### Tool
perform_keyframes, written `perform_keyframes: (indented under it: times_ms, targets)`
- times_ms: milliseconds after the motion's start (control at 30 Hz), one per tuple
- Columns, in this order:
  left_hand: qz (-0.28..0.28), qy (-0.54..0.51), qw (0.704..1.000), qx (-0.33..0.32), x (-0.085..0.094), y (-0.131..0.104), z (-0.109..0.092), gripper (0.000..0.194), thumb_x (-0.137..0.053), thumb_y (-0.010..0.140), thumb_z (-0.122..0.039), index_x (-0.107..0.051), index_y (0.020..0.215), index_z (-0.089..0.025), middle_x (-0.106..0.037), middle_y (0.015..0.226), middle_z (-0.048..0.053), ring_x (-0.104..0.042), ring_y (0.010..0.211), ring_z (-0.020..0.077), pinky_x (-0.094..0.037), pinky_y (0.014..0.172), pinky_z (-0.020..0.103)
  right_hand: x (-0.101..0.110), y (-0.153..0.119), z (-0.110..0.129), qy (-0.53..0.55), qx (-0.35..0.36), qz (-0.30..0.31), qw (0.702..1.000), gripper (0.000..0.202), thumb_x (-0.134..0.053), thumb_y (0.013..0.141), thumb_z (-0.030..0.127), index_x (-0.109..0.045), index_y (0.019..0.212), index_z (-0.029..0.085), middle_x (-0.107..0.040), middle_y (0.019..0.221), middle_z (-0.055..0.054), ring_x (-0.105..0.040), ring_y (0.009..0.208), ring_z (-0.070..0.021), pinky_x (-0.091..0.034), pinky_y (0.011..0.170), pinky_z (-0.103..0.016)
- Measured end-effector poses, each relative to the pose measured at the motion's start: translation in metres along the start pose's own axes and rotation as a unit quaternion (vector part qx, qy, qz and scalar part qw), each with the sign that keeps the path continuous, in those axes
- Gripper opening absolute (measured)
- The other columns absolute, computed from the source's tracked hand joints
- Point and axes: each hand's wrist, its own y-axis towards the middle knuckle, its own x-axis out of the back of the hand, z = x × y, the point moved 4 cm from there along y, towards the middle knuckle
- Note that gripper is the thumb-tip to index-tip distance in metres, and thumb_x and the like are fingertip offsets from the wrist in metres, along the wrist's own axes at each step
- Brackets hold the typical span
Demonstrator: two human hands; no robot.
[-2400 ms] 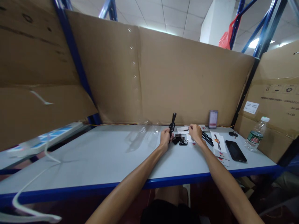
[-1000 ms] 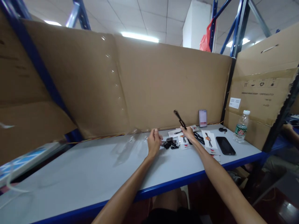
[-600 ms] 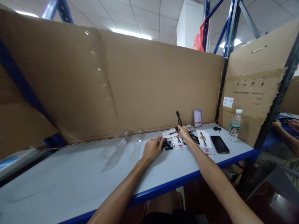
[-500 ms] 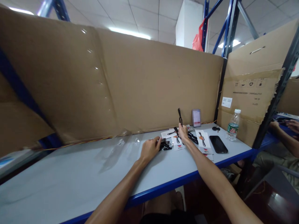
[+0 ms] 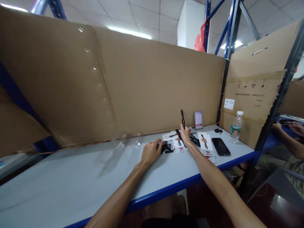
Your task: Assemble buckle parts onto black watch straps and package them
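The left hand [image 5: 150,153] is low over the tabletop [image 5: 71,183], fingers narrowed at the left edge of the small black parts [image 5: 168,148]; I cannot tell whether they pinch one. A light fingertip pick should avoid scattering the pile. Farther right, the right hand [image 5: 185,134] holds a slotted black handle [image 5: 183,117] nearly upright beside the printed cards [image 5: 180,149]; a firm, low grip would steady it. In the earliest frame, the left hand held such a handle instead.
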Motion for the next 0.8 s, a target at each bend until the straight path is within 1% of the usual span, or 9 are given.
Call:
perform_keyframes:
  times_ms: [100,233,300,400,500,567,633,733,800]
  targets:
    - [-0.018,-0.024,0.999,0.027,0.002,0.0,0.003,0.032,-0.041,0.1,-0.035,-0.069,0.102,-0.02,-0.071,0.071,0.005,-0.062,0.066,0.0185,-0.029,0.063,0.026,0.003,-0.003,0.007,0.008,-0.004,0.016,1.0,0.042,-0.046,0.088,0.053,-0.049,0.06,0.022,-0.054,0.057,0.001,-0.052,0.061,-0.0161,-0.033,0.057,-0.025]
    - [-0.044,-0.03,0.997,0.052,0.007,-0.001,0.005,0.03,-0.042,0.099,-0.033,-0.068,0.107,-0.021,-0.071,0.072,0.004,-0.064,0.068,0.0185,-0.031,0.065,0.026,-0.004,-0.013,0.015,0.005,0.003,0.098,0.995,0.039,-0.059,0.078,0.051,-0.048,0.056,0.021,-0.043,0.051,0.006,-0.043,0.057,-0.0128,-0.026,0.053,-0.024]
    - [-0.056,-0.029,0.996,0.064,0.01,-0.001,0.005,0.029,-0.043,0.099,-0.032,-0.066,0.113,-0.021,-0.07,0.072,0.003,-0.063,0.069,0.0187,-0.031,0.065,0.026,-0.008,-0.018,0.016,-0.01,0.007,0.134,0.991,0.038,-0.061,0.076,0.049,-0.048,0.054,0.021,-0.04,0.05,0.007,-0.041,0.056,-0.0119,-0.024,0.053,-0.024]
    - [-0.078,-0.037,0.992,0.089,0.014,-0.001,0.006,0.036,-0.044,0.098,-0.031,-0.057,0.129,-0.018,-0.068,0.073,0.003,-0.064,0.071,0.0193,-0.034,0.065,0.026,-0.014,-0.024,0.019,-0.031,0.035,0.178,0.983,0.036,-0.06,0.076,0.046,-0.05,0.052,0.02,-0.038,0.051,0.007,-0.04,0.057,-0.0111,-0.022,0.053,-0.024]
    - [-0.097,-0.043,0.989,0.103,0.016,-0.001,0.008,0.052,-0.047,0.095,-0.028,-0.041,0.145,-0.015,-0.07,0.081,0.003,-0.066,0.077,0.0202,-0.037,0.067,0.027,-0.019,-0.028,0.023,-0.033,0.067,0.212,0.974,0.036,-0.059,0.075,0.045,-0.048,0.053,0.02,-0.036,0.053,0.007,-0.037,0.056,-0.0102,-0.02,0.054,-0.024]
    - [-0.094,-0.036,0.989,0.104,0.015,0.0,0.01,0.062,-0.049,0.094,-0.027,-0.031,0.153,-0.016,-0.071,0.088,0.005,-0.067,0.081,0.0211,-0.038,0.068,0.027,-0.022,-0.031,0.024,-0.032,0.081,0.238,0.967,0.036,-0.06,0.074,0.046,-0.047,0.053,0.02,-0.034,0.053,0.008,-0.035,0.057,-0.0097,-0.02,0.054,-0.024]
    - [-0.072,-0.02,0.991,0.108,0.011,0.0,0.012,0.065,-0.049,0.094,-0.028,-0.029,0.155,-0.017,-0.072,0.092,0.006,-0.067,0.083,0.0226,-0.039,0.068,0.028,-0.024,-0.033,0.025,-0.027,0.095,0.264,0.959,0.037,-0.061,0.073,0.046,-0.046,0.052,0.019,-0.033,0.054,0.008,-0.034,0.057,-0.0094,-0.019,0.055,-0.024]
    - [-0.036,0.0,0.992,0.117,0.006,0.001,0.013,0.058,-0.047,0.097,-0.032,-0.036,0.152,-0.018,-0.073,0.093,0.008,-0.068,0.084,0.0243,-0.04,0.069,0.029,-0.026,-0.035,0.027,-0.02,0.118,0.29,0.95,0.038,-0.061,0.072,0.047,-0.044,0.051,0.019,-0.032,0.055,0.008,-0.032,0.058,-0.0092,-0.018,0.055,-0.024]
    - [-0.034,0.002,0.992,0.118,0.006,0.001,0.013,0.053,-0.044,0.098,-0.034,-0.041,0.149,-0.019,-0.073,0.093,0.009,-0.068,0.085,0.0246,-0.04,0.07,0.03,-0.026,-0.036,0.027,-0.021,0.123,0.298,0.946,0.039,-0.062,0.071,0.047,-0.044,0.051,0.019,-0.03,0.055,0.008,-0.031,0.058,-0.0094,-0.018,0.056,-0.024]
